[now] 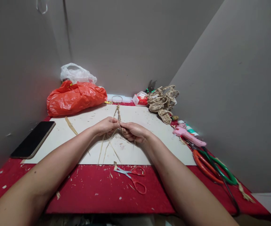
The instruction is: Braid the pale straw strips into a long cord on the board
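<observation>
Bare forearms (62,160) come in from the near edge, hiding parts of the red cloth (90,194) and of the white board (170,141) lying on it. Orange plastic bag (76,97) at far left, white bag (77,73) behind it. Phone (34,139) on the left edge of the board. Orange and green handles (207,166) lie right of the right forearm; coiled fibre rope (162,100) at far right. Red-handled scissors (126,172), blades apart, between the forearms. Left hand (108,126) and right hand (134,131), fingertips close together, both pinch the braided strand (118,113) above mid-board; loose fibres (105,150) trail toward the scissors.
</observation>
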Tool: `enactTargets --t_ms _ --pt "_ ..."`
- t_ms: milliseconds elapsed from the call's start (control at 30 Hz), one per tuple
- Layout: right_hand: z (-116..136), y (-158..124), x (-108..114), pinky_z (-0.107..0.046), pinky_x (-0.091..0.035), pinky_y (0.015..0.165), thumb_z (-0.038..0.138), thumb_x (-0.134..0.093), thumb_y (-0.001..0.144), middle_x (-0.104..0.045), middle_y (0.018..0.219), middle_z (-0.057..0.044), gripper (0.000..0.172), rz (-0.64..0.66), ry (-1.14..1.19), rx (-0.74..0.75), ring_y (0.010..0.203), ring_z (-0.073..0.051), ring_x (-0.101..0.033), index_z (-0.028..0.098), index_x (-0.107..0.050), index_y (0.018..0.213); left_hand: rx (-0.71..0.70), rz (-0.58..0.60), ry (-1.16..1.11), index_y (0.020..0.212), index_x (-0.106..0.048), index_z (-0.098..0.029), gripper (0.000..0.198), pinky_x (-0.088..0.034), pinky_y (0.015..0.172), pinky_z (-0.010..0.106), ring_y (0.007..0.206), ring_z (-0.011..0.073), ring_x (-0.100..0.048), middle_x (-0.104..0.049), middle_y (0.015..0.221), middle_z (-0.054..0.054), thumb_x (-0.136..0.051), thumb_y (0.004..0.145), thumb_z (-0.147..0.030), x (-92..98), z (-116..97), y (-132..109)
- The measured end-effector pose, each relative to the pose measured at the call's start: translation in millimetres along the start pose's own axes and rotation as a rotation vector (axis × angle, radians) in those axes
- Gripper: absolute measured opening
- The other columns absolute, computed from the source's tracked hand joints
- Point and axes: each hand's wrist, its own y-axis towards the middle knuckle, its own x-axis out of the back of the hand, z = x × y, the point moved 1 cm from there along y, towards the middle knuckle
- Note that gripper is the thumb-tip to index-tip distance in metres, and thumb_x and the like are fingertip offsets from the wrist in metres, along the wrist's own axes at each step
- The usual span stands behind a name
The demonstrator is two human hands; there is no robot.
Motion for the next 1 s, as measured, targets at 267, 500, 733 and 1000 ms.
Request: enactTargets --t_ms 267,500,733,1000 --pt "-2.9 4.4 -3.9 -0.016 -0.007 0.032 0.026 -0.049 0.079 -0.027 0.041 0.009 0.027 -0.089 0.102 0.037 0.033 -0.002 -0.015 0.017 -0.038 0.056 0.008 -0.015 0.23 0.067 -0.053 -0.013 0.009 -0.018 0.038 0.019 0.035 0.003 -0.025 -0.033 0.043 -0.008 -0.052 0.074 -0.019 6.3 -1.5 -0.4" --pt "-4.9 8.9 -18.6 -0.017 -0.007 0.031 0.023 -0.05 0.075 -0.028 0.033 0.01 0.019 -0.281 0.057 0.099 0.028 -0.002 -0.016 0.015 -0.049 0.057 0.205 0.067 0.209 0.066 -0.056 -0.011 0.013 -0.034 0.037 0.02 0.033 0.0064 -0.037 -0.043 0.042 -0.004 -0.042 0.068 -0.011 5.8 -19.9 -9.3" --pt "-3.9 6.4 -21.4 -0.015 -0.012 0.031 0.024 -0.052 0.073 -0.027 0.035 0.01 0.026 -0.231 0.146 0.076 0.03 -0.002 -0.015 0.019 -0.035 0.053 0.183 -0.026 0.284 0.062 -0.05 -0.013 0.014 -0.039 0.037 0.024 0.032 0.0123 -0.049 -0.055 0.045 0.002 -0.039 0.068 -0.007 -17.2 -12.4 -8.1" --pt "-0.9 3.6 -17.5 -0.014 -0.01 0.031 0.013 -0.049 0.07 -0.025 0.037 0.01 0.021 -0.176 0.206 0.075 0.032 -0.002 -0.014 0.018 -0.036 0.054 0.194 -0.05 0.472 0.067 -0.057 -0.013 0.011 -0.036 0.039 0.022 0.037 0.0117 -0.048 -0.055 0.046 0.001 -0.052 0.07 -0.022 -9.5 -22.5 -14.7"
